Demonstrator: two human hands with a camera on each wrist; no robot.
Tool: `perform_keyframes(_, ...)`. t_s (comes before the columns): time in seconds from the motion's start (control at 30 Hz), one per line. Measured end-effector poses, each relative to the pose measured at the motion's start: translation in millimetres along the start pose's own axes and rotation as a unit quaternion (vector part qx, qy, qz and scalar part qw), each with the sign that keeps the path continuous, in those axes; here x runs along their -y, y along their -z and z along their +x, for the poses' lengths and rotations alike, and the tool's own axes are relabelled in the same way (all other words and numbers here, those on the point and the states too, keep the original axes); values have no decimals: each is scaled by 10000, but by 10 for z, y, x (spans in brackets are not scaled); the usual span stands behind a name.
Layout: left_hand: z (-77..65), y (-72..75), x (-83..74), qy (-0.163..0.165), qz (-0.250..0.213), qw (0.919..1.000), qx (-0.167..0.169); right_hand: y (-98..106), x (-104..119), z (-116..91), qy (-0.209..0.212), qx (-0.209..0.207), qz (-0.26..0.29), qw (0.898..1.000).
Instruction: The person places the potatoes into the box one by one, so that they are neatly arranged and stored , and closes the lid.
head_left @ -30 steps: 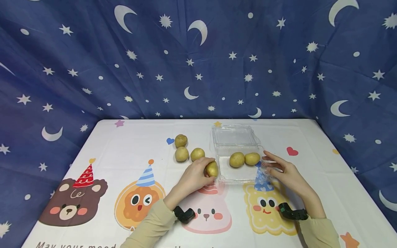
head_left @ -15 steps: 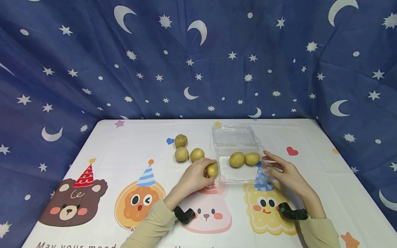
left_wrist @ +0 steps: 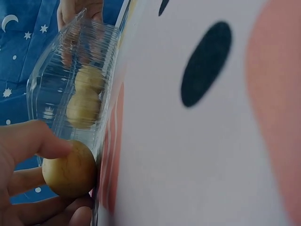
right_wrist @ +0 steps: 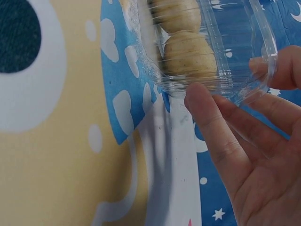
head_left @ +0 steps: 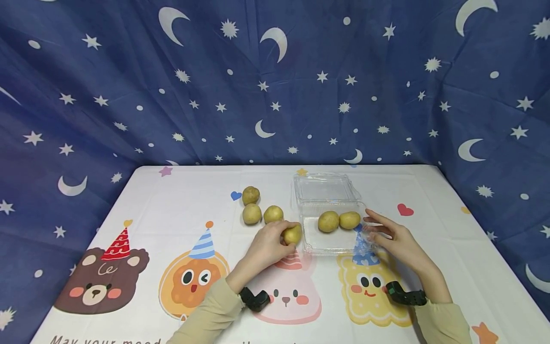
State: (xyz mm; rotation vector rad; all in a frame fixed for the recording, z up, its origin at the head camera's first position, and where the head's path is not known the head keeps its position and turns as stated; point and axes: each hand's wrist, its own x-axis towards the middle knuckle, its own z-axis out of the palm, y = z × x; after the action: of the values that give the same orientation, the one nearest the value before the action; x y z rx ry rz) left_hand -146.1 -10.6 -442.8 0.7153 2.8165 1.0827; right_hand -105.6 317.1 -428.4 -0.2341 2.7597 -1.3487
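My left hand point(head_left: 269, 241) grips a yellowish potato point(head_left: 292, 234) between thumb and fingers, just left of a clear plastic clamshell box point(head_left: 315, 244). In the left wrist view the thumb lies over the top of this potato point(left_wrist: 70, 172), with fingers around its far side and beneath. The box stands with its lid point(head_left: 324, 187) folded back. Inside its right half, two potatoes point(head_left: 328, 221) sit side by side. My right hand point(head_left: 397, 239) rests against the box's right wall, its fingers extended. The right wrist view has the thumb at the ribbed wall and other fingertips near the rim.
Three more potatoes point(head_left: 251, 213) lie in a loose cluster left of the box, one close behind my left hand. The white tablecloth point(head_left: 180, 200) has printed cartoon figures. A blue curtain point(head_left: 240, 86) with moons and stars hangs behind the table.
The potato in my left hand has shifted very slightly left, and more of it shows past the fingers. My right hand and the box stay in place.
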Motion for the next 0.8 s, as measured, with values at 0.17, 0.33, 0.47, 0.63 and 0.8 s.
perform_keyframes(0.17,-18,25,41,263,-165,9994,-120,-4,-1,0,11,2,6,10000)
perform_keyframes(0.33,-15,27,81,358,-271,9988,-181,-5,0,-8,2,-5,-10,10000)
perform_keyframes(0.47,-12,26,87,384,-356,9984,-204,-3,3,-16,-6,-12,-10,10000)
perform_keyframes(0.63,-17,30,86,500,-474,9974,-224,0,6,-11,2,-9,-12,10000)
perform_keyframes(0.8,-27,38,94,504,-530,9970,-264,1,7,-4,11,7,-3,10000)
